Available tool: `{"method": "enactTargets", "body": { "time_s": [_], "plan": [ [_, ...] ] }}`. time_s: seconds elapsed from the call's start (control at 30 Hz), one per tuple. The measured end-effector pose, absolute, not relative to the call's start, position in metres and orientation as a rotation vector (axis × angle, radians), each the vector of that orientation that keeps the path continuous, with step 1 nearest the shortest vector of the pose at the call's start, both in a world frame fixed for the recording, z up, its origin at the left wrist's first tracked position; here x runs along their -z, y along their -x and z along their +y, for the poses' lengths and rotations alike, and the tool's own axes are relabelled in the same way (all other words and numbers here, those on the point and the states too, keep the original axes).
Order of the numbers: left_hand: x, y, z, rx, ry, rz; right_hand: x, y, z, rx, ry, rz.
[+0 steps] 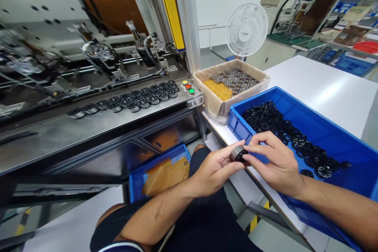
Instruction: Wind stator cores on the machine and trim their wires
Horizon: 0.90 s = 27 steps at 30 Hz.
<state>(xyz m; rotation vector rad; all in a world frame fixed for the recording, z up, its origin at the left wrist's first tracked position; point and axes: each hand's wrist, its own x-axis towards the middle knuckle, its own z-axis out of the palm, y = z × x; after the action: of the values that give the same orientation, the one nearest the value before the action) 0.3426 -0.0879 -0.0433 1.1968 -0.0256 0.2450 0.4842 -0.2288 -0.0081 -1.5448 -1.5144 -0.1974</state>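
Note:
In front of my lap, my left hand [212, 171] grips a small stator core [236, 153] between thumb and fingers. The core is a short grey metal cylinder with black plastic at its right end. My right hand [276, 161] pinches that black end with thumb and fingertips; whether the black part is seated fully I cannot tell. Just beyond my right hand, a blue bin [320, 116] holds a loose heap of black plastic end pieces [265, 120]. The carton [217, 106] behind it contains grey metal cores [239, 80] and yellow pieces [217, 89].
Rows of black-topped cores [132, 98] stand on the machine's metal ledge [85, 126], beside a button box [195, 100]. A white fan [247, 29] stands behind the carton. Below the ledge, another blue bin [136, 183] holds brownish-yellow sheet material [165, 177]. A white table [319, 86] extends right.

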Motion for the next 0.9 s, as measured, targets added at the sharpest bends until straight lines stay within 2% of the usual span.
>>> {"method": "enactTargets", "body": {
  "time_s": [0.17, 0.33, 0.4, 0.5, 0.57, 0.7, 0.9],
  "plan": [
    [0.043, -0.342, -0.094, -0.251, -1.215, -0.115, 0.01, -0.49, -0.222, -0.298, 1.56, -1.399],
    [0.045, -0.344, -0.09, -0.32, -1.309, -0.026, 0.003, -0.515, -0.217, -0.537, 1.615, -1.295],
    [0.044, -0.346, -0.081, -0.356, -1.412, 0.02, 0.001, -0.551, -0.219, -0.423, 1.793, -1.173],
    [0.046, -0.349, -0.064, -0.401, -1.495, 0.162, 0.012, -0.615, -0.227, -0.007, 2.418, -0.964],
    [0.048, -0.351, -0.056, -0.408, -1.453, 0.253, 0.031, -0.647, -0.232, -0.035, 2.621, -0.964],
    [0.049, -0.348, -0.055, -0.491, -1.49, 0.282, 0.076, -0.663, -0.233, -0.179, 2.72, -1.119],
    [0.04, -0.331, -0.064, -0.64, -1.814, 0.087, 0.101, -0.657, -0.235, -0.079, 2.747, -1.349]
  ]
}}
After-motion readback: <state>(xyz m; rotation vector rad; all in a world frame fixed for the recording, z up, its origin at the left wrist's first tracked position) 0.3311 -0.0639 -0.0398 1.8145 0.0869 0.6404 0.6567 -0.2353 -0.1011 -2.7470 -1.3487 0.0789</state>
